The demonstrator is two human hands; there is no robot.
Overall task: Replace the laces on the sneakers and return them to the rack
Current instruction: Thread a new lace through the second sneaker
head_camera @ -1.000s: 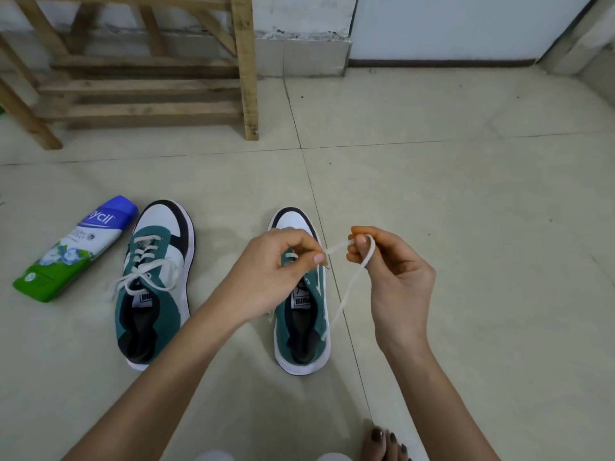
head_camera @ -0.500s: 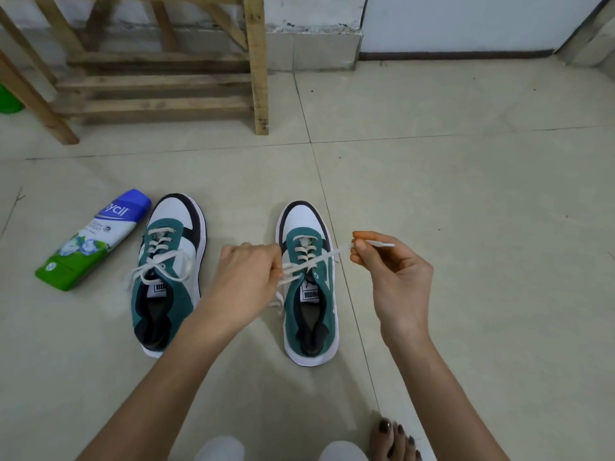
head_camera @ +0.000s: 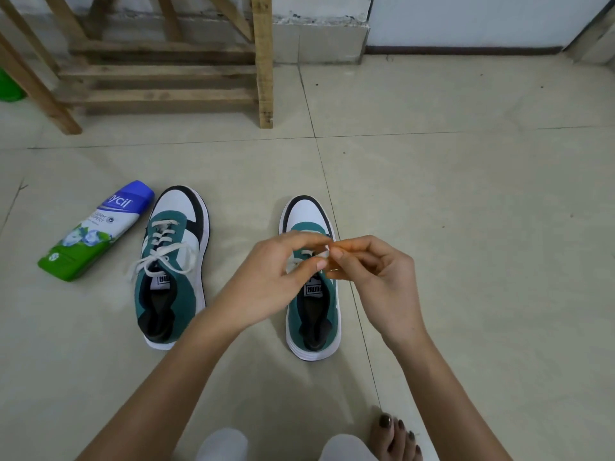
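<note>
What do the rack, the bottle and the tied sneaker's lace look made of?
Rack: bare rough-sawn wood, unpainted, grain and chipped edges visible.
Bottle: probably plastic, glossy, with sheen on its printed wrap.
Tied sneaker's lace: flat woven fabric, matte off-white; fibre unclear.

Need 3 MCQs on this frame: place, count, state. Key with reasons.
1. Where does the bottle lie?
A. left of the bow-tied sneaker
B. between the sneakers
C. inside a sneaker

2. How many sneakers stand on the floor?
A. one
B. two
C. three

3. What are the left hand and right hand doing?
A. lying flat on the floor
B. gripping the bottle
C. pinching the white lace over the second sneaker

1 A: it lies beside that sneaker.
2 B: one bow-tied, one under the hands.
3 C: both hands' fingers meet on the lace.
</note>
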